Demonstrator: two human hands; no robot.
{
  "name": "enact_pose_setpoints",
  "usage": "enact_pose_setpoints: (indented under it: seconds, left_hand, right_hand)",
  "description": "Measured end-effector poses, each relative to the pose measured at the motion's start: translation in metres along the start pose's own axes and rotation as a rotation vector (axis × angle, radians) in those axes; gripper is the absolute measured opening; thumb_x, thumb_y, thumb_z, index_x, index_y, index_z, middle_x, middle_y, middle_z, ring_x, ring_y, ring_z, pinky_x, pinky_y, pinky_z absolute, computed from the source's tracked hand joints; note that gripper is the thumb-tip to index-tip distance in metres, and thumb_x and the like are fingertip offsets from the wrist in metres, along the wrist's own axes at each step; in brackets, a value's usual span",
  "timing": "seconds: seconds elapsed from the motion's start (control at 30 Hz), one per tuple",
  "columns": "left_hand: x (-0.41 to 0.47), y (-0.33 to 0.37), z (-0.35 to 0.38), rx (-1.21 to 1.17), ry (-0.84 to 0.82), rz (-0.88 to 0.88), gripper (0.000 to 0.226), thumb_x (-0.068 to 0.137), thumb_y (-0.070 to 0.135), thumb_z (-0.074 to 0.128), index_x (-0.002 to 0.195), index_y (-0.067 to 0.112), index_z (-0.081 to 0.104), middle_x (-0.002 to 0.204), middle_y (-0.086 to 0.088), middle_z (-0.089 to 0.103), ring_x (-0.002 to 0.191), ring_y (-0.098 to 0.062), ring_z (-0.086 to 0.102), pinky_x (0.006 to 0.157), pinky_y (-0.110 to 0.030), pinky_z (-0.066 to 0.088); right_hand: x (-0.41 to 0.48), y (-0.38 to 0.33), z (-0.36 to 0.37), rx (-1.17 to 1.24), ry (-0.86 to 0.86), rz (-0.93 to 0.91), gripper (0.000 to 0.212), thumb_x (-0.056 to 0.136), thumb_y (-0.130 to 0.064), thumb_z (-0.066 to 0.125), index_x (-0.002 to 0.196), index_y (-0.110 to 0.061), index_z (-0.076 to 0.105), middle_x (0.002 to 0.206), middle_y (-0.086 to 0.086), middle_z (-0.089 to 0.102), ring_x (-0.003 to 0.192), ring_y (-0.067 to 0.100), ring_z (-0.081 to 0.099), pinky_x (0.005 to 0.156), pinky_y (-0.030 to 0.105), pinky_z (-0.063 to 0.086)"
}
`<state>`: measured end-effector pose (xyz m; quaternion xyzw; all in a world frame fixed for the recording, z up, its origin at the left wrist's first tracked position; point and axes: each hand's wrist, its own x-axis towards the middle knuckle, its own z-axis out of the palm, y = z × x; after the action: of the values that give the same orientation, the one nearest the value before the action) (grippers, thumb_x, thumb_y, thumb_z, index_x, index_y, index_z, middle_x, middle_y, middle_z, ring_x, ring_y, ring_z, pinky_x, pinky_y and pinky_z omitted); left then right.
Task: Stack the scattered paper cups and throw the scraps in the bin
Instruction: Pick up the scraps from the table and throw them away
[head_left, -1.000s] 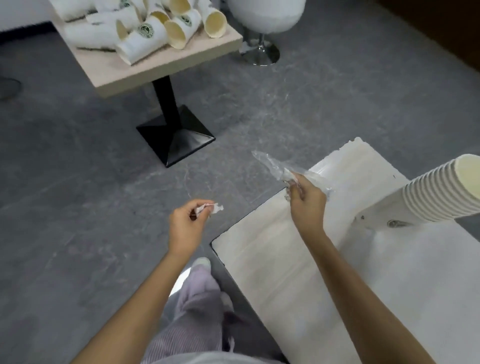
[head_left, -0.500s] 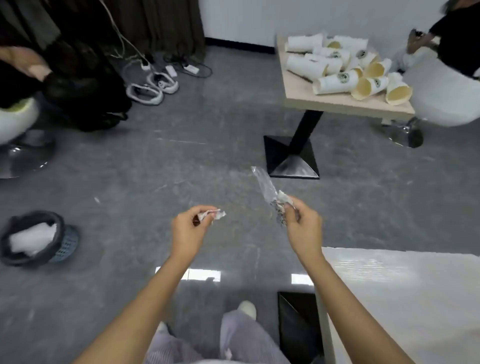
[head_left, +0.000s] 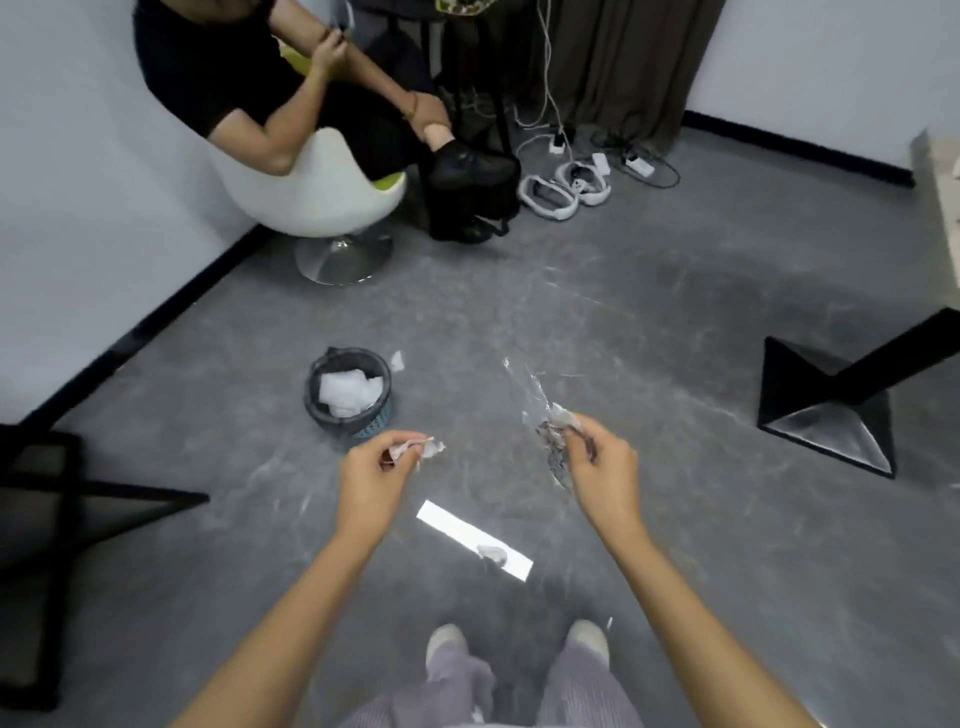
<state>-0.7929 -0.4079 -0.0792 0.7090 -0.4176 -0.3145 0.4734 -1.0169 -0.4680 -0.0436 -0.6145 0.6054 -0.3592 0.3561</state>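
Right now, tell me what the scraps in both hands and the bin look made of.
Left hand scrap: likely paper, matte white, crumpled.
Right hand wrapper: thin clear plastic film, glossy, see-through.
Bin: probably plastic, blue lattice wall, dark rim.

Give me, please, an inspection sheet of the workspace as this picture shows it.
Surface: grey floor, scuffed, with a bright light reflection near the feet.
Job's things: bin on the floor ahead-left, white paper inside; paper scrap and plastic wrapper in hand; no paper cups in view.
Clutter: one loose scrap on the floor just beside the bin.
Hands: left hand pinches the paper scrap; right hand holds the plastic wrapper; both appear short of the bin.
Cables: cables and plugs trail by the curtain, next to two white headsets.
Surroundings: seated person in a white chair; black table base at right.
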Motion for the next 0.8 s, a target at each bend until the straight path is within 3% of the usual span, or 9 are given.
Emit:
enact_pose_setpoints:
  seconds: [0.07,0.17,0.3,0.4,0.47,0.6,0.7,0.8]
  left_hand:
    - [0.008,-0.011,-0.031,-0.003,0.058,-0.022,0.021,0.086,-0.002,0.067,0.083,0.018,0.073,0.075,0.018,0.07,0.06,0.002,0.058,0.06,-0.007,0.041]
    - [0.022,-0.031,-0.068,-0.002,0.122,-0.083,0.015,0.087,-0.002,0.066,0.086,0.012,0.074,0.074,0.011,0.069,0.056,0.006,0.056,0.058,-0.006,0.039]
    - [0.05,-0.059,-0.101,0.023,0.209,-0.15,0.017,0.087,0.001,0.067,0.086,0.017,0.075,0.077,0.007,0.071,0.057,0.0,0.054,0.058,-0.009,0.039]
    - [0.079,-0.076,-0.117,0.013,0.255,-0.173,0.014,0.087,0.0,0.067,0.087,0.011,0.075,0.077,0.009,0.069,0.056,0.005,0.055,0.058,-0.006,0.039]
    - [0.105,-0.089,-0.125,0.02,0.289,-0.202,0.016,0.087,0.002,0.067,0.085,0.016,0.075,0.076,0.011,0.069,0.054,0.006,0.052,0.057,-0.008,0.038]
    - [0.159,-0.113,-0.138,0.042,0.314,-0.266,0.013,0.086,0.001,0.068,0.087,0.01,0.077,0.074,0.003,0.069,0.05,0.005,0.05,0.055,-0.008,0.037]
    - [0.197,-0.133,-0.147,0.074,0.3,-0.292,0.018,0.086,0.001,0.068,0.086,0.018,0.075,0.082,0.003,0.072,0.062,0.008,0.059,0.063,-0.009,0.044]
    - [0.233,-0.154,-0.153,0.087,0.29,-0.333,0.018,0.086,0.003,0.069,0.088,0.021,0.075,0.086,0.005,0.072,0.071,0.0,0.063,0.07,-0.013,0.048]
  right_hand:
    - [0.005,-0.018,0.034,0.01,-0.073,-0.024,0.028,0.089,0.005,0.051,0.101,-0.01,0.071,0.064,-0.001,0.062,0.051,0.001,0.046,0.051,0.005,0.035]
    - [0.02,-0.04,0.08,0.018,-0.153,-0.047,0.028,0.09,0.005,0.051,0.101,-0.008,0.072,0.075,0.011,0.069,0.053,-0.004,0.05,0.052,0.005,0.036]
    - [0.048,-0.057,0.14,-0.014,-0.248,-0.063,0.028,0.09,0.005,0.05,0.103,-0.008,0.071,0.069,0.001,0.063,0.05,-0.01,0.05,0.051,0.005,0.035]
    - [0.076,-0.063,0.187,-0.024,-0.304,-0.067,0.028,0.089,0.005,0.05,0.103,-0.007,0.071,0.071,0.0,0.063,0.051,-0.012,0.051,0.052,0.005,0.037]
    - [0.099,-0.065,0.221,-0.025,-0.344,-0.066,0.027,0.09,0.004,0.05,0.104,-0.007,0.071,0.071,0.0,0.062,0.052,-0.013,0.05,0.053,0.005,0.037]
    - [0.146,-0.072,0.284,-0.028,-0.403,-0.056,0.026,0.091,0.002,0.05,0.107,-0.005,0.069,0.071,0.0,0.06,0.051,-0.014,0.05,0.053,0.004,0.036]
    - [0.178,-0.076,0.326,-0.025,-0.441,-0.04,0.025,0.093,0.003,0.048,0.107,-0.003,0.068,0.07,0.0,0.058,0.05,-0.012,0.051,0.053,0.004,0.036]
    - [0.204,-0.071,0.368,-0.054,-0.467,-0.034,0.025,0.093,0.001,0.049,0.107,-0.002,0.068,0.075,0.004,0.063,0.054,0.002,0.047,0.055,0.009,0.036]
